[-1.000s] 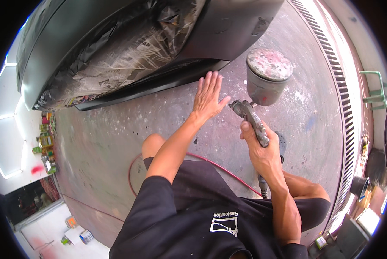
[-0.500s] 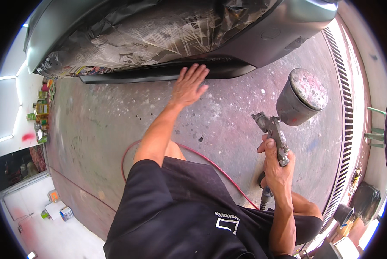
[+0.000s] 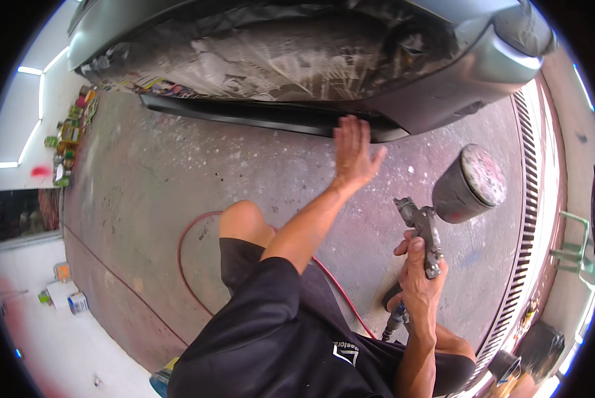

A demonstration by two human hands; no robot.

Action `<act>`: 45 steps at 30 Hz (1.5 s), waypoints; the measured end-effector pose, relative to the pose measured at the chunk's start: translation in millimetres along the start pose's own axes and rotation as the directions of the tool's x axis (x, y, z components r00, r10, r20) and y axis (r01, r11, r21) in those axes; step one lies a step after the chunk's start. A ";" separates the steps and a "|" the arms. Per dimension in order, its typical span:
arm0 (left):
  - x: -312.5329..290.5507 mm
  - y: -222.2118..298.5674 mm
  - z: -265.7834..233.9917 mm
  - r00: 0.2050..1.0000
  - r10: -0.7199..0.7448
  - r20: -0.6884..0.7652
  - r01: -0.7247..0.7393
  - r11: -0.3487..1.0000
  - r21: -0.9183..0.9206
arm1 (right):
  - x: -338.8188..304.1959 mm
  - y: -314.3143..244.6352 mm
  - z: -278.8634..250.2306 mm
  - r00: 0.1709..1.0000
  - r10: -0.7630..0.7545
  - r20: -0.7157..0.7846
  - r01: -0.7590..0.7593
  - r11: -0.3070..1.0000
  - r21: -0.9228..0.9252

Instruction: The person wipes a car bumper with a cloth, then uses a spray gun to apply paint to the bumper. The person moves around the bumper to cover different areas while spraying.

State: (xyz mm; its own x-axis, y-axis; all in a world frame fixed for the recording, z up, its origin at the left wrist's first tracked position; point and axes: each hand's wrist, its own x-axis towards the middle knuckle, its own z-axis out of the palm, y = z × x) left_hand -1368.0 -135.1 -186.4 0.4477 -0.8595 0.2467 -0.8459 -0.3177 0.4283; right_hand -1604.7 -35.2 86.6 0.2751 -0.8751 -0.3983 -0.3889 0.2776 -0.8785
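My left hand (image 3: 359, 158) reaches forward, fingers stretched out and thumb apart. Its fingertips overlap the right part of a glossy black lower trim strip (image 3: 264, 121) on a grey car body (image 3: 436, 93); whether they touch it I cannot tell. Above the strip, newspaper masking sheets (image 3: 277, 69) cover an opening in the body. On the right, my right hand (image 3: 422, 275) is closed round the handle of a paint-stained spray gun (image 3: 418, 217). The gun's dark paint cup (image 3: 455, 194), with a speckled lid, tilts to the right, away from the car.
A red air hose (image 3: 180, 265) curves over the paint-spotted floor (image 3: 138, 199) behind my knee. Several paint cans (image 3: 69, 134) line the left wall. A slotted drain grate (image 3: 528, 179) runs along the right, with a green chair (image 3: 571, 253) beyond it.
My left hand has slid rightward along the black strip toward its right end. The view has shifted, and more of the masked car shows. My right hand still holds the spray gun.
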 end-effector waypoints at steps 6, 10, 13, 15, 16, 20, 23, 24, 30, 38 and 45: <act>9.0 -26.1 -17.4 0.933 0.346 0.095 -0.349 0.937 0.016 | 2.4 -12.0 9.2 0.997 -0.061 -0.045 0.063 0.997 0.041; 2.3 -130.0 -78.0 0.930 0.334 0.152 -0.353 0.927 0.125 | 5.0 -9.8 11.8 0.997 -0.072 0.016 0.072 0.997 -0.025; -3.5 -202.4 -122.9 0.958 0.230 0.171 -0.263 0.942 0.210 | 4.6 -7.4 18.8 0.996 -0.080 0.041 0.083 0.994 -0.071; -11.5 -243.5 -149.3 0.991 0.063 0.116 -0.092 0.960 0.265 | -1.5 -5.0 20.0 0.996 -0.073 0.047 0.077 0.993 -0.084; -12.0 -258.4 -157.9 0.997 -0.044 0.068 0.024 0.962 0.273 | -3.4 -2.6 21.1 0.996 -0.075 0.054 0.080 0.993 -0.091; -20.5 -292.1 -156.6 0.883 -0.413 -0.225 0.458 0.862 0.218 | -13.2 2.3 38.5 0.993 -0.062 0.096 0.071 0.994 -0.086; 2.7 -213.5 -116.4 0.897 -0.391 -0.206 0.424 0.893 0.153 | -15.9 0.6 48.9 0.989 -0.073 0.125 0.087 0.991 -0.106; 7.9 -169.5 -105.1 0.927 -0.340 -0.159 0.357 0.930 0.091 | -15.6 -2.8 50.4 0.990 -0.076 0.122 0.089 0.991 -0.099; -13.5 -45.7 -50.0 0.990 0.124 0.066 -0.118 0.988 -0.098 | -22.4 -15.0 64.7 0.985 -0.138 0.108 0.149 0.983 -0.103; -0.1 -168.0 -105.3 0.993 -0.111 -0.029 0.112 0.993 0.044 | -37.0 -8.6 18.0 0.960 -0.252 -0.120 0.256 0.966 0.022; 10.2 -163.5 -78.2 0.843 -0.420 -0.336 0.461 0.886 0.050 | -24.8 8.6 3.5 0.959 -0.226 -0.170 0.247 0.962 0.114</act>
State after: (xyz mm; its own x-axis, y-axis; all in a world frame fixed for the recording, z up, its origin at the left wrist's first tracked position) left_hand -1202.5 -60.5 -186.0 0.8302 -0.4565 0.3199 -0.5572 -0.6977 0.4502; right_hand -1611.8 -9.6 88.0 0.2026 -0.9694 -0.1386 -0.2062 0.0961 -0.9738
